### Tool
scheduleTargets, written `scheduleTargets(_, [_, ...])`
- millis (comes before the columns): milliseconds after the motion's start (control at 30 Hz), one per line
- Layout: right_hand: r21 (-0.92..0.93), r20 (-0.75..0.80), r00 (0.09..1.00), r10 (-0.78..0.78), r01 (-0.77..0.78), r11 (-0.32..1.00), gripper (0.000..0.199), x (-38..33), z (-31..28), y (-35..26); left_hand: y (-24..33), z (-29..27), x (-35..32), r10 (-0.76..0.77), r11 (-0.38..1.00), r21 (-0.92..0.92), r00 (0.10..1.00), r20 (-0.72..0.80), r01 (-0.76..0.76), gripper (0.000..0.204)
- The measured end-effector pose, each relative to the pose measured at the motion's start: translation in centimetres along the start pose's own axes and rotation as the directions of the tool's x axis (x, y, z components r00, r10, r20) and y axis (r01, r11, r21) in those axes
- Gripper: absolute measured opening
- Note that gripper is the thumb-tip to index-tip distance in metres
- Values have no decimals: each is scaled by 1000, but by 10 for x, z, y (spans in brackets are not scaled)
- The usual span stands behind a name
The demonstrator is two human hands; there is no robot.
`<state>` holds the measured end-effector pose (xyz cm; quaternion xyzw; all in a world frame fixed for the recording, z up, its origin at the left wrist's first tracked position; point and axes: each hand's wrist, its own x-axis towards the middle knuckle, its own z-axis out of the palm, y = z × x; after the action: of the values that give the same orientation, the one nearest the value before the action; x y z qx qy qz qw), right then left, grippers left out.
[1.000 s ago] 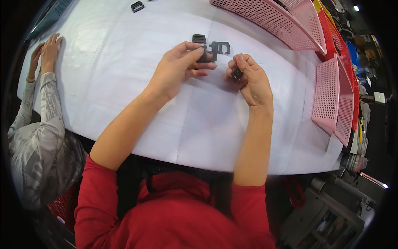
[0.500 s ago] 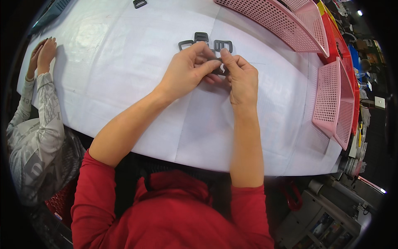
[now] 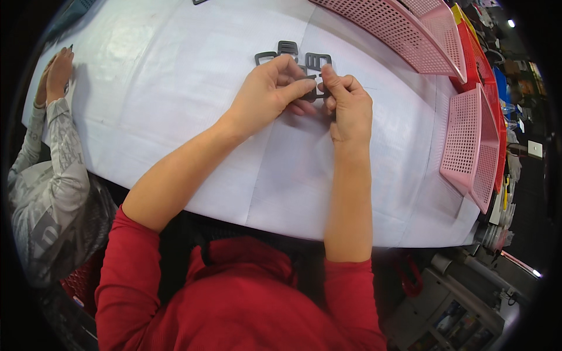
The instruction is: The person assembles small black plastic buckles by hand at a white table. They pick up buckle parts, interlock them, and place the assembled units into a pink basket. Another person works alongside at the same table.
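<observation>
A small black plastic buckle [image 3: 319, 95] is pinched between my two hands above the white table [image 3: 175, 105]. My left hand [image 3: 263, 88] grips its left side with thumb and fingers. On its right side, my right hand [image 3: 352, 111] closes thumb and fingertips on the edge. Fingers cover much of the buckle, so its full shape is hidden. Just beyond my hands lie more black pieces: a slotted buckle [image 3: 287, 48], a loop-shaped buckle [image 3: 264, 57] partly behind my left hand, and another slotted buckle [image 3: 318, 61] near my right thumb.
Pink perforated baskets [image 3: 468, 143] line the right side, with a red basket [image 3: 500, 128] behind. A larger pink basket [image 3: 404, 35] stands at the far right. At left, another person's hands [image 3: 57, 76] rest on the table edge. A teal container [image 3: 67, 17] sits at the far left.
The held buckle has turned, and a gap shows between my left thumb and right fingers. My right hand has shifted slightly right. The view has moved a little, pushing the far buckle nearly out of frame.
</observation>
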<state>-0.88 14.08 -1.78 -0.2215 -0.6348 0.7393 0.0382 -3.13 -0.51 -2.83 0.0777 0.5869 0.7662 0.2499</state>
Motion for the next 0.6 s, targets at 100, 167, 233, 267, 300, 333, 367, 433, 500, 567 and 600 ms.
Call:
scheduleTargets(100, [162,7,993,114,-114,980,29,1,-1,-9,0,0,1,3,990,-144,999,37,2,19])
scheduleTargets(167, [130,51,997,57,-64,989,30,0,-5,-12,-1,-3,1,4,987,-158,1000,28,0,19])
scheduleTargets(233, [90,107,994,7,-17,996,29,-1,-5,-12,-2,-4,2,14,985,-172,1000,27,-9,19])
scheduleTargets(267, [68,141,990,-12,3,998,28,-2,-5,-11,-2,-4,1,20,984,-178,999,30,-15,19])
scheduleTargets(300, [47,173,984,-31,23,999,27,-3,-5,-10,-3,-3,1,25,983,-182,999,35,-19,18])
scheduleTargets(333, [2,153,987,-43,44,999,26,-4,-5,-9,-3,-3,1,30,990,-141,999,32,-25,18])
scheduleTargets(367, [-44,133,989,-57,63,997,25,-5,-4,-9,-3,-2,0,34,994,-100,999,29,-31,17])
scheduleTargets(433, [-83,90,994,-68,76,994,24,-5,-3,-6,-3,0,-2,31,999,-18,999,17,-31,16])
scheduleTargets(500, [-65,54,996,-69,73,995,25,-2,0,0,-2,3,-7,29,997,70,1000,-10,-28,14])
scheduleTargets(567, [-61,35,996,-79,82,995,27,-5,5,0,-5,6,-11,63,995,81,998,-25,-61,14])
scheduleTargets(600, [-59,26,996,-86,87,994,28,-6,7,-1,-5,8,-13,81,993,88,996,-32,-78,14])
